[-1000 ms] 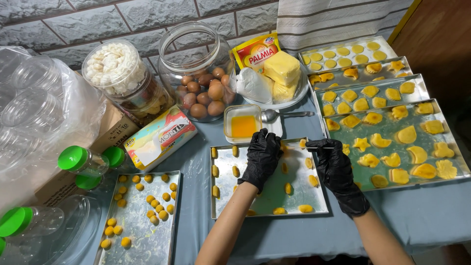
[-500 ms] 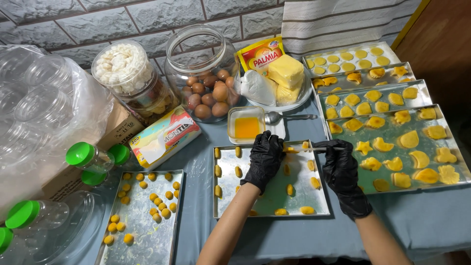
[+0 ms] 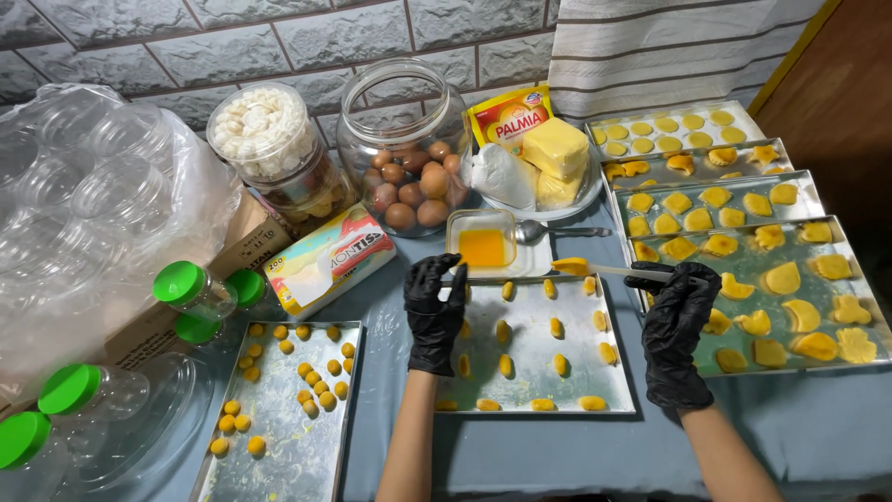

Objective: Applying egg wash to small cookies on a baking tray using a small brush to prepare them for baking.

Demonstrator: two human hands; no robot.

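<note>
While gloved hands flank the tray [image 3: 530,349], its near edge lies open.

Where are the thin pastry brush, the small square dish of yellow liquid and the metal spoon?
Thin pastry brush [image 3: 609,270], head view, on its handle past the yellow-coated tip.
Small square dish of yellow liquid [image 3: 481,246], head view, on the liquid's middle.
Metal spoon [image 3: 533,231], head view, on its bowl.

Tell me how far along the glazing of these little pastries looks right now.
Looks done: the trays on the right hold shaped yellow pieces, several glossy. In hand: the right hand holds a brush with a yellow tip over the middle tray, while the left hand steadies its edge; the dish of yellow wash sits behind. Seemingly left: the small balls on the left tray.
</note>
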